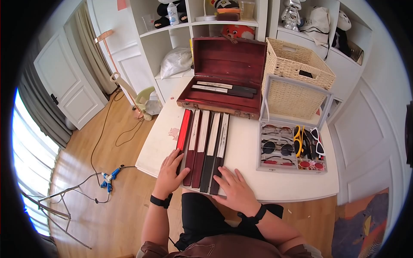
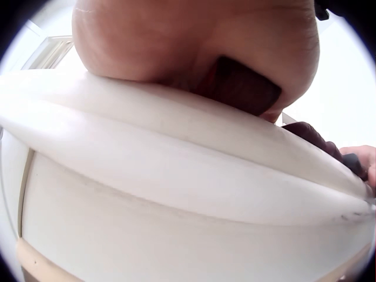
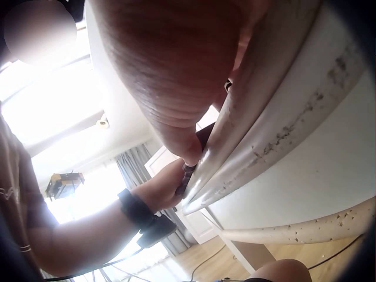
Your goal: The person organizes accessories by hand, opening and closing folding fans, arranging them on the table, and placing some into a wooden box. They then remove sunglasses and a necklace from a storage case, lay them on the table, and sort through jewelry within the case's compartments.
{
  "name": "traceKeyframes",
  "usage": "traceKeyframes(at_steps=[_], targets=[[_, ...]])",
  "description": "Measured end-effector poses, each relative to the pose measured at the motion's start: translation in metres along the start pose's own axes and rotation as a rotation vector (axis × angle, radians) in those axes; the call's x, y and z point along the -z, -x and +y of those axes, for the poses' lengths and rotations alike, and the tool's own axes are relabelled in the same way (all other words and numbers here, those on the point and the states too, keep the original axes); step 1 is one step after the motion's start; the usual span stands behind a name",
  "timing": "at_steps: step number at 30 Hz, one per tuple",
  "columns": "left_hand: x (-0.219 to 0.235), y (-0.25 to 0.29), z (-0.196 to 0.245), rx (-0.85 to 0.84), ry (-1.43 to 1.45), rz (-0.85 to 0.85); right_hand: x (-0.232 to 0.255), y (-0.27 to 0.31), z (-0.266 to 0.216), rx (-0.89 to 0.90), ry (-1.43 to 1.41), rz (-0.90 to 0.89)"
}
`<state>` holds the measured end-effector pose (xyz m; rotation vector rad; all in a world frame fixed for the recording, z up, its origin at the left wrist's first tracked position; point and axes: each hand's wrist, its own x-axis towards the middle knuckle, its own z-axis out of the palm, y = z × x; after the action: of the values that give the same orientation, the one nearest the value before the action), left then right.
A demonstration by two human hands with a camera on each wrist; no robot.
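Several closed folding fans lie side by side on the white table [image 1: 159, 150]. At the left is a red fan [image 1: 184, 131], then two maroon fans [image 1: 198, 167], a black fan [image 1: 207, 172] and another dark fan [image 1: 221, 144]. My left hand [image 1: 169, 173] rests at the left side of the row, fingers extended by the red fan's lower end and thumb toward the maroon ones. A dark red fan end [image 2: 247, 88] shows under that hand in the left wrist view. My right hand [image 1: 238, 190] lies spread against the row's right side, thumb near the lower ends.
An open dark red case [image 1: 230, 60] stands behind, with more folded fans [image 1: 223, 89] inside. To the right, a lidded display box [image 1: 260, 161] holds several sunglasses [image 1: 277, 147]. A woven basket [image 1: 299, 58] is behind it. Cables [image 1: 101, 150] run over the floor at left.
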<state>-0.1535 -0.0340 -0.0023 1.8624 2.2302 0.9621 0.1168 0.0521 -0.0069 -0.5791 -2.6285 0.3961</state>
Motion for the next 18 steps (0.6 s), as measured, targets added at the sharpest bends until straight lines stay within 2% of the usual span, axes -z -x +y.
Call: traceKeyframes(at_steps=[4,18], targets=[[-0.0017,0.0013,0.0047,-0.003,-0.014,0.051,-0.0002,0.0003,-0.0009,0.005,0.01,0.003],[-0.0056,0.0021,0.0019,0.022,-0.057,0.058,0.0006,-0.0007,-0.0015,0.008,0.017,0.005]])
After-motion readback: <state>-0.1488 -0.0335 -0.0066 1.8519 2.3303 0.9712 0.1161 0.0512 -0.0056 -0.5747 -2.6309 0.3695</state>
